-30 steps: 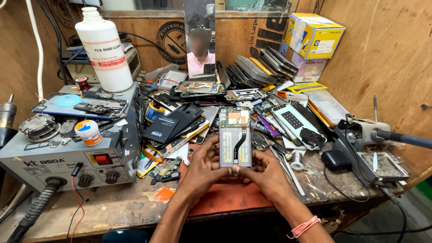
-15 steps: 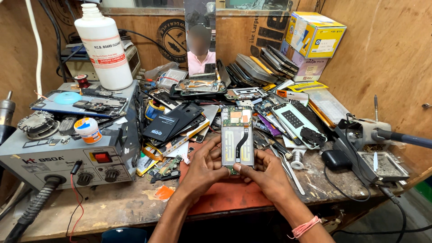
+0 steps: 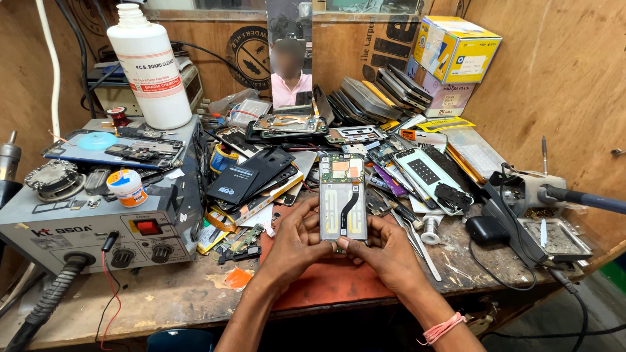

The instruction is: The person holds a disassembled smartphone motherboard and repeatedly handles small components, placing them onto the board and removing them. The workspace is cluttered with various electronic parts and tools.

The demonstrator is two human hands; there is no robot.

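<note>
1. An opened phone [image 3: 343,197] with its back cover off stands upright just above the near middle of the workbench [image 3: 163,300]. Its long axis runs away from the person, and its exposed inner side faces the camera, showing a black ribbon cable and an orange patch near the top.
2. The left hand [image 3: 295,244] holds the phone's lower left edge, fingers curled against the side and thumb near the bottom.
3. The right hand [image 3: 385,254] holds the lower right corner from below, thumb pressed at the bottom edge. Both hands are closed around the phone, about equally near; it rises from them toward the back of the bench.
4. Beneath the hands lies a red mat [image 3: 326,287].
5. Left of the hands sits a grey rework station [image 3: 98,228] with a red switch and two knobs; on top stand a white bottle [image 3: 151,65] and a small round tub [image 3: 127,188].
6. Behind the phone lie black back covers [image 3: 251,175] and a heap of phone frames.
7. To the right stand a soldering stand [image 3: 541,208] and, farther back, yellow boxes [image 3: 456,52].
</note>
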